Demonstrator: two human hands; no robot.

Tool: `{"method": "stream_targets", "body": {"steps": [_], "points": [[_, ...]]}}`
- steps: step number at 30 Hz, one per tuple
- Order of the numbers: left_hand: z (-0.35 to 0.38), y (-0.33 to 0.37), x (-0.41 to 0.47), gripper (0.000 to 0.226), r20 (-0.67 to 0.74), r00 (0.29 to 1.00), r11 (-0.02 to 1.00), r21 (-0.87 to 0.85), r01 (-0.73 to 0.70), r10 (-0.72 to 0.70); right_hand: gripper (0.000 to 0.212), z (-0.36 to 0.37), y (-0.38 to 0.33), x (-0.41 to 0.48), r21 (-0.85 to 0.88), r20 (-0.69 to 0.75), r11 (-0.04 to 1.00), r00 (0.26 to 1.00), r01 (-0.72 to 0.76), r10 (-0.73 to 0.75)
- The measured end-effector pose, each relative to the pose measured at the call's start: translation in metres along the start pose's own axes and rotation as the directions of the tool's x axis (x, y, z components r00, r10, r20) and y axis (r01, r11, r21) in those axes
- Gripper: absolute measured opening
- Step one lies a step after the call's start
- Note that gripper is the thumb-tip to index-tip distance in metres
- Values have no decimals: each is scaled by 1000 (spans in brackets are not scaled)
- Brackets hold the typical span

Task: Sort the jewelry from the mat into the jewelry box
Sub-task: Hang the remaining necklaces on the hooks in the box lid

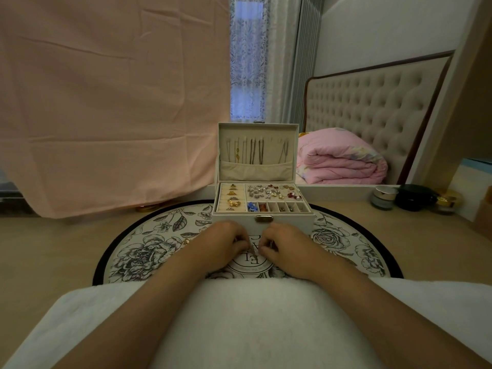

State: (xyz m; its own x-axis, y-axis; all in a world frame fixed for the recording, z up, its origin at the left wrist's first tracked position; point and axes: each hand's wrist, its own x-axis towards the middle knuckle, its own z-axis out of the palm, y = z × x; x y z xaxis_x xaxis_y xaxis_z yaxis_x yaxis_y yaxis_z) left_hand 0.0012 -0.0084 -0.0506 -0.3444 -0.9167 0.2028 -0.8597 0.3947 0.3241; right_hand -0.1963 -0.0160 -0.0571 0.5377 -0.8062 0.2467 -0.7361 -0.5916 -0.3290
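Head: left hand (229, 240), right hand (282, 245) over mat (149, 251); jewelry box (234, 220) (open) beyond

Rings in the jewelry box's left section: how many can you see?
4, in one column at the left of the jewelry box: back ring, second ring, third ring, front ring. Smaller ones may be hidden.

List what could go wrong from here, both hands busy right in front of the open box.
1. The small silvery piece, seemingly pinched between the left hand and right hand, could slip and vanish on the busy floral mat.
2. A gold item lies on the mat beside the left hand; a sweep could scatter it.
3. Knuckles sit close to the jewelry box; a bump may jostle its earrings.
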Motion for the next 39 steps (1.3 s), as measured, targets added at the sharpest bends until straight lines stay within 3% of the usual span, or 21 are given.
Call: {"method": "stream_targets", "body": {"steps": [2, 4, 6, 13, 21, 28, 31, 34, 36, 39], "points": [[0, 0, -2, 11, -43, 997, 974, -221, 50, -60, 9, -1, -2, -1, 178, -42, 981, 996, -72, 81], [-1, 3, -3, 9, -32, 992, 852, -516, 87, -121, 14, -6, -5, 0, 435, -44, 885, 978, -166, 205], [-2, 7, -3, 7, -34, 990, 765, -638, 87, -140, 18, -10, -6, 2, 575, -34, 791, 959, -211, 281], [-8, -4, -2, 7, -35, 993, 924, -370, 94, -115, 23, -26, 3, 0, 401, -18, 892, 971, -210, 237], [-12, 2, -4, 17, -16, 988, 820, -560, 120, -156, 15, -34, 5, 1, 429, -39, 888, 978, -168, 203], [-7, 10, -3, 30, -45, 986, 853, -510, 116, -162, 29, -29, 2, 4, 515, -196, 843, 936, -157, 294], [-6, 12, -3, 31, -101, 971, 786, -608, 111, -216, 34, -28, 0, 6, 528, -238, 833, 913, -164, 330], [-8, 19, -3, 34, -125, 949, 612, -786, 82, -289, 26, -25, -3, 6, 505, -193, 842, 926, -191, 325], [-7, 19, -2, 34, -157, 935, 665, -740, 103, -319, 22, -23, -3, 5, 444, -138, 868, 940, -224, 313], [-9, 10, 0, 35, -249, 895, 846, -488, 213, -369, 21, -24, -1, 2, 384, -85, 882, 941, -273, 328]]}}
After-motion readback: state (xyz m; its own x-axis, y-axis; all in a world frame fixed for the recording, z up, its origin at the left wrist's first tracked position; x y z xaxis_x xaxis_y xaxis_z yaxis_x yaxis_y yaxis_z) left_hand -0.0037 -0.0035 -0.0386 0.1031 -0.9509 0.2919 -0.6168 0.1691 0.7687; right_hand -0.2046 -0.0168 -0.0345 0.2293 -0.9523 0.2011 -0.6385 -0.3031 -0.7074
